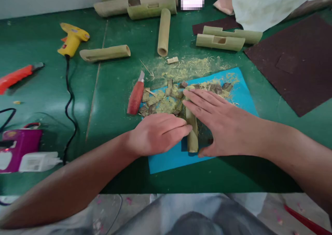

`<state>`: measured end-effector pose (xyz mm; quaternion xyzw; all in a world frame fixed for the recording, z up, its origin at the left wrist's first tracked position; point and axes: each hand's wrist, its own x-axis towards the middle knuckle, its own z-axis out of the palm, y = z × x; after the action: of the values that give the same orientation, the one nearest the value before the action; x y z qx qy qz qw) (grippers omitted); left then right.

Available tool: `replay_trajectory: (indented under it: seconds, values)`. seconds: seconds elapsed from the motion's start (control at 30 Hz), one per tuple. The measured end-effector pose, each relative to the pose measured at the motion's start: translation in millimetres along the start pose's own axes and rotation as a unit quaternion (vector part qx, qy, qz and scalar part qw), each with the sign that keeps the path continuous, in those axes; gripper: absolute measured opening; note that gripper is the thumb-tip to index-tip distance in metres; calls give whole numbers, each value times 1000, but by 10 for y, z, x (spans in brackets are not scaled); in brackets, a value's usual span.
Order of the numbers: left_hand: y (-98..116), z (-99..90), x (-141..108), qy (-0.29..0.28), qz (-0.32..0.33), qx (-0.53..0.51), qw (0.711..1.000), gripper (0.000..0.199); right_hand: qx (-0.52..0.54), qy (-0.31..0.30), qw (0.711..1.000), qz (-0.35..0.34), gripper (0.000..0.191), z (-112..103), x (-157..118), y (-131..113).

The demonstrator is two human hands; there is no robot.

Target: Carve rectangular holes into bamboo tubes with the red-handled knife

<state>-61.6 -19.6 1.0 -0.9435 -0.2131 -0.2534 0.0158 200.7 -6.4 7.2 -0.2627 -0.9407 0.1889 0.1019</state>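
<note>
A short pale-green bamboo tube stands out between my hands, over a blue sheet. My left hand is closed, its fingers pressed together and their tips lying against the tube's left side; whatever is under them is hidden. Stretched out flat, my right hand touches the tube's upper end with its fingertips, thumb apart near the lower end. Bamboo scraps and shavings lie on the sheet beyond my hands. Left of them rests a red-handled knife, blade pointing away.
Behind are several cut bamboo tubes, a few with notches. A yellow glue gun, an orange cutter and a purple power strip are at left. Dark brown sheets and white cloth lie at right.
</note>
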Motion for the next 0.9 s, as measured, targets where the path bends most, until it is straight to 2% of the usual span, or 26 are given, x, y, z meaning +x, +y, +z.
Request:
replay_trajectory:
  seconds: [0.1, 0.27, 0.43, 0.57, 0.7, 0.9]
  values:
    - [36, -22, 16, -3, -13, -12, 1000, 39, -8, -1, 1000, 10, 118, 67, -2, -11]
    - [79, -78, 32, -52, 43, -86, 994, 44, 4, 14, 1000, 2, 120, 107, -4, 18]
    - [31, -61, 44, -51, 6, -16, 999, 55, 16, 10, 1000, -4, 120, 123, 22, 35]
    - [33, -90, 34, -49, 49, -75, 995, 45, 20, 20, 999, -15, 117, 124, 33, 46]
    - [36, -141, 20, -30, 43, -57, 997, 40, 24, 21, 999, -18, 119, 119, 39, 70]
    - [89, -186, -17, -85, 85, -132, 984, 45, 47, 13, 999, -11, 119, 130, 48, 104]
